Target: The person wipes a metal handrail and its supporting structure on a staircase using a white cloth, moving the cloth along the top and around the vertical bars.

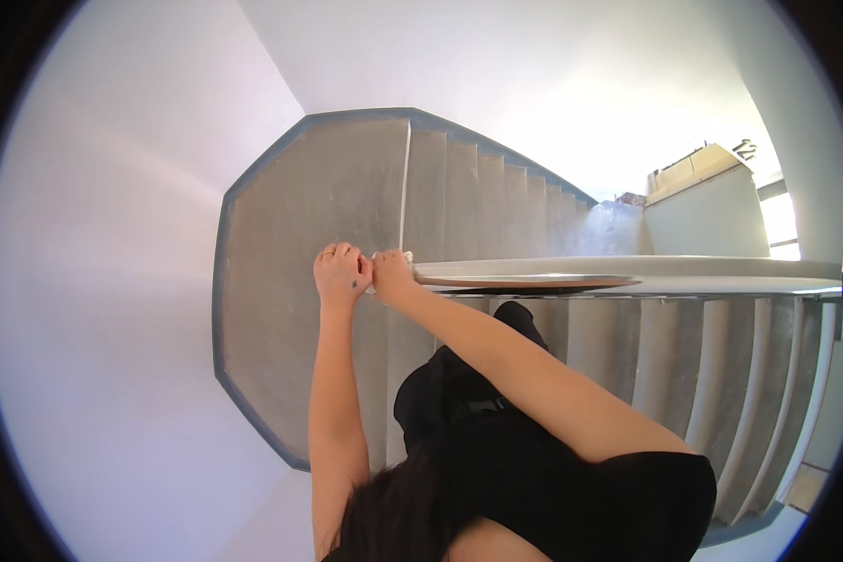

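A metal stair handrail (520,268) runs from the middle of the picture to the right rim. Around its near end, my right hand (393,275) is closed on a pale cloth (409,258), of which only small edges show between and beside the fingers. My left hand (342,272), with a ring on one finger, is just left of it, touching or almost touching it at the rail's end. Its fingers are curled; what they grip, if anything, is hidden beneath the hand.
Below lies a grey stair landing (288,211) with a blue-grey border. One flight of steps (492,204) lies beyond the rail, another (653,365) on the near side. White walls (112,246) enclose the landing. Boxes or a cabinet (702,211) stand at the upper right.
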The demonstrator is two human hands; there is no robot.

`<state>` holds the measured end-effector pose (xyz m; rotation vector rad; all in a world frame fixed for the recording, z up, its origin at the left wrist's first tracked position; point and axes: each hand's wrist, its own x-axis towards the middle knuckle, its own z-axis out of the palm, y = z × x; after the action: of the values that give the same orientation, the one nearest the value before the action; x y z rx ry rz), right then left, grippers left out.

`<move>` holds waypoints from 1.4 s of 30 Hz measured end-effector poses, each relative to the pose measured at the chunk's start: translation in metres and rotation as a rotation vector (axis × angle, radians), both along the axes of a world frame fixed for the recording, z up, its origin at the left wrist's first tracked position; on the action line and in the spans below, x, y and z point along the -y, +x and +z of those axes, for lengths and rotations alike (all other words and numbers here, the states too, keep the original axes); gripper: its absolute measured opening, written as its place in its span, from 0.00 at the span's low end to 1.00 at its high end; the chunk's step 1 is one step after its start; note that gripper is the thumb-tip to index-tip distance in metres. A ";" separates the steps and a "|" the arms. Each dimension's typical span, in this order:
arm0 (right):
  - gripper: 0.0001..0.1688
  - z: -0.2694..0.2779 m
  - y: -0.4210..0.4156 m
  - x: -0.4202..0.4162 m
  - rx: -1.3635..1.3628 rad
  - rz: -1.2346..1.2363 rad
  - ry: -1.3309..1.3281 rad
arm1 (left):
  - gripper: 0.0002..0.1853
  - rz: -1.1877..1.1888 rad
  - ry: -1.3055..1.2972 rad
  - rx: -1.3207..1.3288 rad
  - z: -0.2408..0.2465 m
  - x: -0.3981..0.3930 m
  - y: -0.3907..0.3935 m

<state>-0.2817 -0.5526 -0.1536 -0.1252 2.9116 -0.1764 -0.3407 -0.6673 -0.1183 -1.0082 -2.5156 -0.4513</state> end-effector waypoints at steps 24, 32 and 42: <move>0.21 0.025 0.070 -0.045 -0.435 0.059 0.387 | 0.03 -0.062 -0.054 -0.040 0.033 -0.010 0.009; 0.23 0.088 0.138 -0.116 -0.519 0.050 0.342 | 0.13 -0.002 -0.283 -0.049 0.035 0.001 0.013; 0.48 0.204 0.251 -0.232 -0.558 -0.139 0.269 | 0.58 -0.732 0.099 0.364 0.090 -0.188 0.153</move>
<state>-0.0303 -0.3202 0.0503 0.0898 3.4616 0.2754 -0.1881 -0.4797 -0.0279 -1.9439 -2.2965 -1.0312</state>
